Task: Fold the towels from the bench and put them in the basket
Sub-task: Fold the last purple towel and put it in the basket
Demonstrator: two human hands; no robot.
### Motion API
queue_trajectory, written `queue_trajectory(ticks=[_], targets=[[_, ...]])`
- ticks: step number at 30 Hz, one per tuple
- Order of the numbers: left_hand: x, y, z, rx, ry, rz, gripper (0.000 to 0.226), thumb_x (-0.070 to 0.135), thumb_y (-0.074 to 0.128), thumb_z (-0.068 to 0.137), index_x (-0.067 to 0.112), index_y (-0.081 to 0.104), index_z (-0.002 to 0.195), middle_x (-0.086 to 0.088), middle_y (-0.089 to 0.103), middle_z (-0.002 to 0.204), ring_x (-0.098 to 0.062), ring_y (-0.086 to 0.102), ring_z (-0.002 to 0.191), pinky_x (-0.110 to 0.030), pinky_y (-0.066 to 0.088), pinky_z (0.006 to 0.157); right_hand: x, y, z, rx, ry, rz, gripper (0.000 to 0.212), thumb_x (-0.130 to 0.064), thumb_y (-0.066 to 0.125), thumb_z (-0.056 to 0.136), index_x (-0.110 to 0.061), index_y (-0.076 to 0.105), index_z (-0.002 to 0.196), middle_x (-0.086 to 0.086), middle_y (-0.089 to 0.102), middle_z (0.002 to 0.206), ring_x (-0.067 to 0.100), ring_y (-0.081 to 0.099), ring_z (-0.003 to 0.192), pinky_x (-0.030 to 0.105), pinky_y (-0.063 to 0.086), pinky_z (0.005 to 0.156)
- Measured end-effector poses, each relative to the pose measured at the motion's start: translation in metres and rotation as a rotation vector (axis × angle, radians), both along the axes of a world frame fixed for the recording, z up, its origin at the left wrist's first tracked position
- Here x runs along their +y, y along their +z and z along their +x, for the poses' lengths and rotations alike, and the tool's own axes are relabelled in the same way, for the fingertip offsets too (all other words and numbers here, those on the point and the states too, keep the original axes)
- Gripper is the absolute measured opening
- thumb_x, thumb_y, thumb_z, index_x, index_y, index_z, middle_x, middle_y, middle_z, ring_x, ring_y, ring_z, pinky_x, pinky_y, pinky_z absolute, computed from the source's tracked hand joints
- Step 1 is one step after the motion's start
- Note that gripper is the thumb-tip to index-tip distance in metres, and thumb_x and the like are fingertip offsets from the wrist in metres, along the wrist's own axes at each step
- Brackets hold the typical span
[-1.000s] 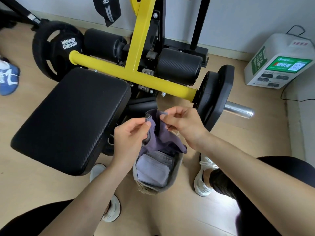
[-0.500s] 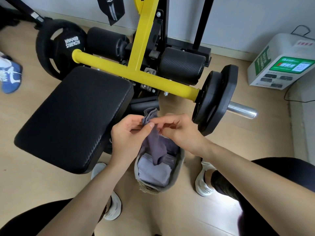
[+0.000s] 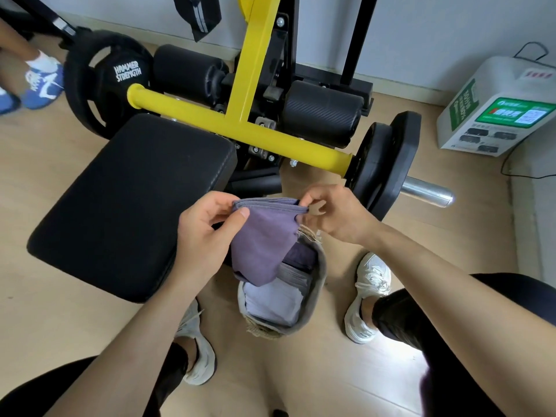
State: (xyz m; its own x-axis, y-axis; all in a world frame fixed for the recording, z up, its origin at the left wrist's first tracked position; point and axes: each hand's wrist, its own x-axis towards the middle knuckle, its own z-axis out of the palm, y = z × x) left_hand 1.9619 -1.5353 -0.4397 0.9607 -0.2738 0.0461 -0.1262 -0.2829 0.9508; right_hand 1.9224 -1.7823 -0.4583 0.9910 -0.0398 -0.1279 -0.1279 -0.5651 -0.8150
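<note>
Left of the basket (image 3: 319,275), the black bench pad (image 3: 129,203) lies bare, its near right edge just beside the basket's rim. Directly above the basket, the left hand (image 3: 207,233) pinches the left top corner of a folded purple towel (image 3: 264,236) and the right hand (image 3: 334,212) pinches its right corner, the top edge taut and level, the lower end dipping into the basket over folded towels (image 3: 273,299). Right of the basket, open wooden floor (image 3: 466,236) runs past a white shoe (image 3: 368,293).
</note>
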Motion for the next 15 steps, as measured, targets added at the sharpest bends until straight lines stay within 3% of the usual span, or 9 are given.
queue_trajectory(ticks=[2, 6, 10, 12, 15], targets=[[0.002, 0.0, 0.002, 0.027, 0.086, 0.013, 0.01, 0.008, 0.072, 0.092, 0.018, 0.07, 0.091, 0.004, 0.073, 0.084, -0.003, 0.068, 0.079, -0.016, 0.051, 0.071, -0.004, 0.01, 0.0, -0.038, -0.017, 0.226, 0.009, -0.001, 0.077, 0.082, 0.002, 0.07, 0.085, 0.0, 0.067, 0.078, -0.001, 0.061, 0.068, 0.017, 0.048, 0.067], [0.003, -0.001, 0.002, 0.07, 0.15, 0.032, 0.013, 0.008, 0.07, 0.092, 0.018, 0.066, 0.084, 0.011, 0.065, 0.069, 0.0, 0.056, 0.063, -0.017, 0.044, 0.061, -0.004, 0.018, 0.0, -0.13, -0.03, 0.499, 0.011, 0.007, 0.071, 0.085, -0.003, 0.065, 0.088, -0.006, 0.07, 0.079, 0.007, 0.064, 0.074, 0.019, 0.051, 0.074], [0.003, 0.002, 0.001, 0.077, 0.105, 0.048, 0.018, -0.002, 0.065, 0.084, 0.015, 0.06, 0.082, -0.002, 0.063, 0.072, -0.007, 0.055, 0.065, -0.02, 0.043, 0.061, 0.0, 0.018, 0.002, -0.15, -0.018, 0.547, 0.023, 0.008, 0.07, 0.085, -0.012, 0.061, 0.092, 0.001, 0.067, 0.081, 0.015, 0.058, 0.074, 0.028, 0.05, 0.074], [0.004, 0.005, 0.003, 0.094, 0.044, 0.047, 0.014, 0.004, 0.061, 0.077, 0.014, 0.059, 0.086, -0.01, 0.062, 0.077, -0.012, 0.055, 0.07, -0.024, 0.044, 0.062, -0.001, 0.019, 0.002, -0.142, -0.016, 0.551, 0.028, 0.005, 0.071, 0.084, -0.014, 0.062, 0.102, 0.009, 0.063, 0.085, 0.021, 0.055, 0.078, 0.034, 0.047, 0.078], [0.007, 0.005, 0.005, 0.095, -0.118, 0.158, 0.04, 0.018, 0.06, 0.068, 0.023, 0.064, 0.107, 0.002, 0.066, 0.09, -0.01, 0.058, 0.077, -0.022, 0.046, 0.069, 0.001, 0.02, 0.0, -0.129, 0.005, 0.504, 0.036, 0.004, 0.073, 0.084, -0.015, 0.065, 0.114, 0.023, 0.062, 0.087, 0.02, 0.058, 0.082, 0.038, 0.049, 0.083]])
